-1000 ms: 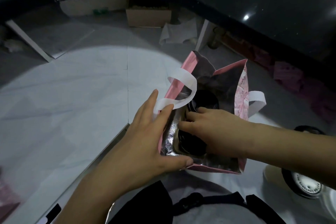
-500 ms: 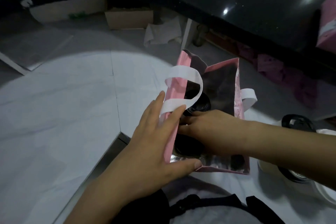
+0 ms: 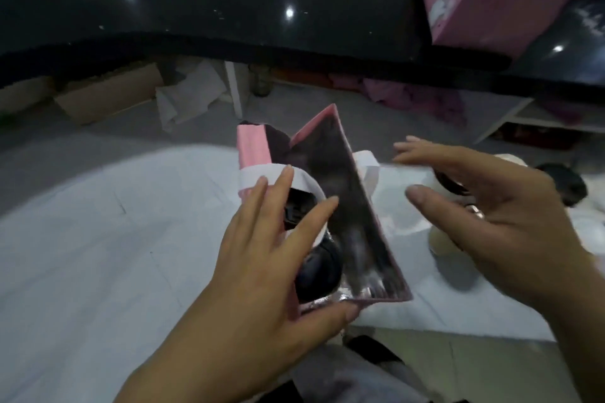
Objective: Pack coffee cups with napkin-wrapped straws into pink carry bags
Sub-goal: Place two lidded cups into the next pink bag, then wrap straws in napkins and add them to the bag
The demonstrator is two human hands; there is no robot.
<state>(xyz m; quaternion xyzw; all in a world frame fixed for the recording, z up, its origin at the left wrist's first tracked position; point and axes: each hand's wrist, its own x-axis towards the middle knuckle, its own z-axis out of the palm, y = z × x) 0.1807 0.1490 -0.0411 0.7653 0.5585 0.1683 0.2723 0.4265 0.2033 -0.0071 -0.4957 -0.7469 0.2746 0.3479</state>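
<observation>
My left hand [image 3: 262, 275], flat, steadies the flimsy pink carry bag [image 3: 253, 147]; my right hand [image 3: 491, 219] is spread, empty. Lift by the white handles [image 3: 252, 178].

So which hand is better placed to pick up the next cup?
Probably the right hand: it hovers open just above the cups on the right, while the left hand rests on the bag, steadying it.

Dim scene, pale lit pool at centre, point glare on dark glossy surface, motion blur, edges curved

2 black lids [image 3: 319, 273] half behind the left hand [image 3: 262, 271]; bag lining [image 3: 343, 199] motion-blurred.
</observation>
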